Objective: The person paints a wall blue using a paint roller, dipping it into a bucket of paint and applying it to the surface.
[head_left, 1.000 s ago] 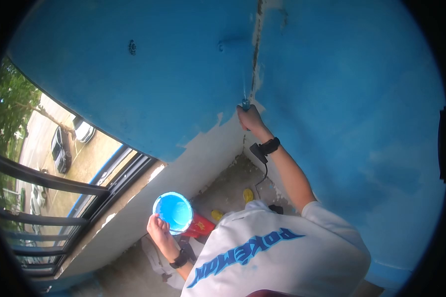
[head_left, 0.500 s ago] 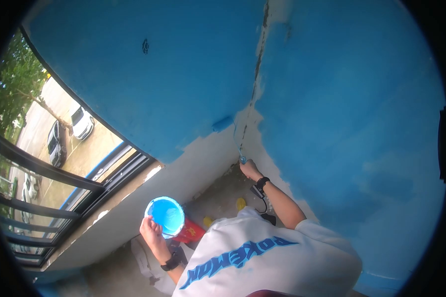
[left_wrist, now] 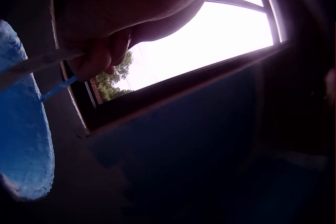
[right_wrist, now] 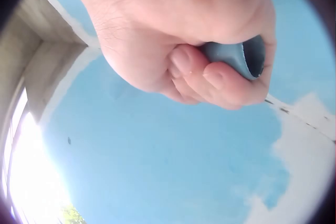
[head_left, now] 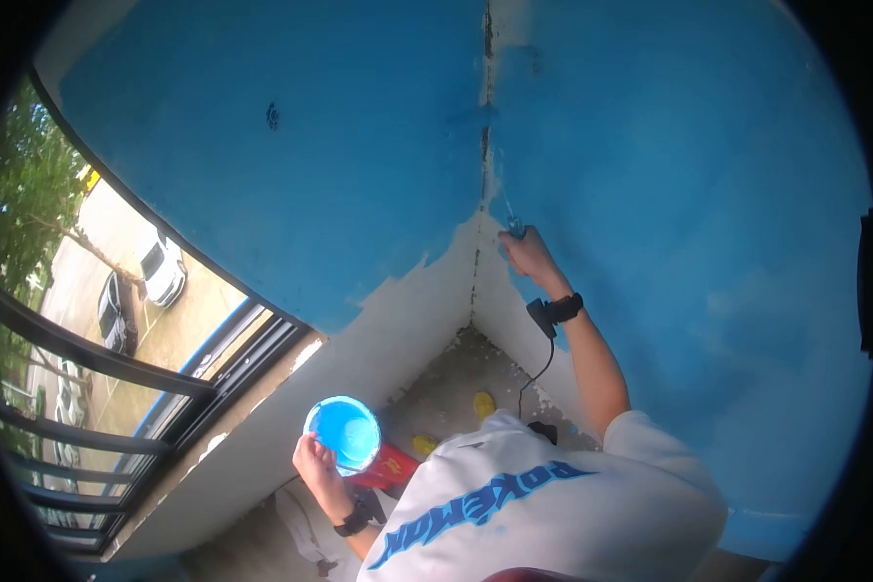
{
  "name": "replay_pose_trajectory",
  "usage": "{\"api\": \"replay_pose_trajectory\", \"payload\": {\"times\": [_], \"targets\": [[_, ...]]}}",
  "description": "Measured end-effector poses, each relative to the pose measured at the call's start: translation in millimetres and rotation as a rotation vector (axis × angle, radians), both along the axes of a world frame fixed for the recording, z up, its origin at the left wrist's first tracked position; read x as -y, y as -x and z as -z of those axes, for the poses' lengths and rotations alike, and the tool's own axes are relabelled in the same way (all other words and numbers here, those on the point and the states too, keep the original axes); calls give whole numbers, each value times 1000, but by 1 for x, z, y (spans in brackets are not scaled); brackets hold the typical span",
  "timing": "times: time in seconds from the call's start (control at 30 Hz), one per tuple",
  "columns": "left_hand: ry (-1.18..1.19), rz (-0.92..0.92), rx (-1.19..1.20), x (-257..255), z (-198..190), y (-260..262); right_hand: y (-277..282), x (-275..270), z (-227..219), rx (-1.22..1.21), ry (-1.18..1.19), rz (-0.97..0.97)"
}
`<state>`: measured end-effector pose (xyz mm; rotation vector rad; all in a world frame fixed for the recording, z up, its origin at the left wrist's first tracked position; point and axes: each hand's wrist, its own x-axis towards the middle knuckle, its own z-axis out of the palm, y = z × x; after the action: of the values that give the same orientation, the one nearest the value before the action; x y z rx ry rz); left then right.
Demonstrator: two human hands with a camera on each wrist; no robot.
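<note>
My right hand [head_left: 533, 257] grips the blue handle [right_wrist: 226, 56] of a paint roller, fingers curled round it in the right wrist view. It is raised close to the right-hand wall, just beside the corner. The roller's thin rod runs upward from the hand, and its sleeve blends into the blue paint. Low on the left, my left hand [head_left: 318, 470] holds the bail [left_wrist: 39, 67] of a red bucket [head_left: 388, 468]. Light blue paint [head_left: 347, 432] coats the inside of the bucket, which tilts toward the head camera.
Two blue walls [head_left: 359, 175] meet at a cracked corner seam [head_left: 486, 107]. A bare white band [head_left: 398, 315] runs along their lower part. Left is a window with dark bars [head_left: 97, 354]; cars stand outside. A concrete floor [head_left: 436, 373] and yellow shoes [head_left: 483, 405] lie below.
My right hand first came down with the roller along the corner, then rose again and shifted right, onto the right-hand wall side. My left hand keeps hold of the bucket, with little movement.
</note>
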<state>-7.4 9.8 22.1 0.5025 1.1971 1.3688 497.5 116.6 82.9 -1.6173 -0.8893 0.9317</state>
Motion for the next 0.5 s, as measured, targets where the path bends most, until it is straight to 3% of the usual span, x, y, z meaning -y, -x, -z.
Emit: {"api": "replay_pose_trajectory", "payload": {"times": [0.13, 0.27, 0.37, 0.5], "targets": [[3, 9, -12, 0, -4, -6, -17, -40, -67, -4, -124, -16], [-15, 9, -5, 4, -7, -5, -20, -61, -84, -17, -181, -52], [-31, 9, 3, 7, -6, -3, -19, -69, -70, -92, -144, -97], [-36, -21, 5, 8, -1, -2, -19, -72, -2, -144, -26, -131]]}}
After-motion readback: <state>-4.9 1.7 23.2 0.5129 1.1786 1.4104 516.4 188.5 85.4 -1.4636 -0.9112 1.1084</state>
